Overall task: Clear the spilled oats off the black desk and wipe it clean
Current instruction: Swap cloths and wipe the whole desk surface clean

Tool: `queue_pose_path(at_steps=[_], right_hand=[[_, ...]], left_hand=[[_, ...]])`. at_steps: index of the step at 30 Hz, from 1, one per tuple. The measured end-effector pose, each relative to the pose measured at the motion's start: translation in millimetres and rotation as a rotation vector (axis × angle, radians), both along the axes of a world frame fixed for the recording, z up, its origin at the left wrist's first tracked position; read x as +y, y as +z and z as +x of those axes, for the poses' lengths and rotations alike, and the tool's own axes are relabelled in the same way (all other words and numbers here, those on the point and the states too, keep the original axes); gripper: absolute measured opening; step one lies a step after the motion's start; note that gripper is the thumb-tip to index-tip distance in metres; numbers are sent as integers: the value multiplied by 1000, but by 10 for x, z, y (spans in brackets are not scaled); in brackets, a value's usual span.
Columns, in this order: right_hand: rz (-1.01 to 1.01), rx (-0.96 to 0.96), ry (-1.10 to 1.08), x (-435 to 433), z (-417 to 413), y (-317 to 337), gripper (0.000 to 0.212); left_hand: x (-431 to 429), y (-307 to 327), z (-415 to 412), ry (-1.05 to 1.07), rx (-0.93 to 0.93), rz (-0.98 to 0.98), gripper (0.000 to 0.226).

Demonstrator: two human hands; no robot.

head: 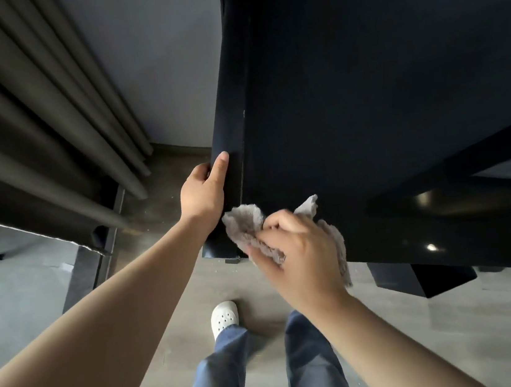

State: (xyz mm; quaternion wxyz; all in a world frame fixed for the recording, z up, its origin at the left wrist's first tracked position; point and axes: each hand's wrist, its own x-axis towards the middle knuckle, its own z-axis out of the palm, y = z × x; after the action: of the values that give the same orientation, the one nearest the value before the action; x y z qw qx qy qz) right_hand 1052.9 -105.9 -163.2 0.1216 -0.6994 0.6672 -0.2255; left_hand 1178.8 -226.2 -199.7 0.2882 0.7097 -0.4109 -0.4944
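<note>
Lower centre, right hand (301, 252) clenching the cloth (245, 224), left hand (205, 190) gripping the desk (365, 97) edge, we should wipe firmly outward.

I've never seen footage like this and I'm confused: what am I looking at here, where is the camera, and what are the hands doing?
There is no machine: a person wears a wide-angle camera on the head, so this one picture looks down over their own arms. The left hand grips the left side edge of the black desk. The right hand clutches a crumpled grey cloth at the desk's near left corner. I can make out no oats on the dark top. Below are the floor, jeans and a white shoe.
</note>
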Motion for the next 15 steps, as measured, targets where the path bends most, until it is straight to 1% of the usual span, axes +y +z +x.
queue_pose_path(at_steps=[3, 6, 7, 9, 12, 15], right_hand=[[40, -31, 83, 146, 14, 18, 17], [90, 102, 266, 407, 0, -101, 23], [119, 120, 268, 524, -27, -156, 22], [140, 115, 176, 692, -126, -224, 20], [89, 70, 52, 710, -229, -191, 19], [50, -56, -11, 618, -201, -82, 24]], left_hand=[[2, 32, -6, -3, 7, 12, 55], [5, 42, 0, -5, 15, 22, 57], [0, 42, -4, -14, 12, 22, 58], [0, 35, -11, -22, -2, 14, 57], [2, 31, -11, -22, -6, 7, 55], [1, 19, -18, -26, -14, 9, 54]])
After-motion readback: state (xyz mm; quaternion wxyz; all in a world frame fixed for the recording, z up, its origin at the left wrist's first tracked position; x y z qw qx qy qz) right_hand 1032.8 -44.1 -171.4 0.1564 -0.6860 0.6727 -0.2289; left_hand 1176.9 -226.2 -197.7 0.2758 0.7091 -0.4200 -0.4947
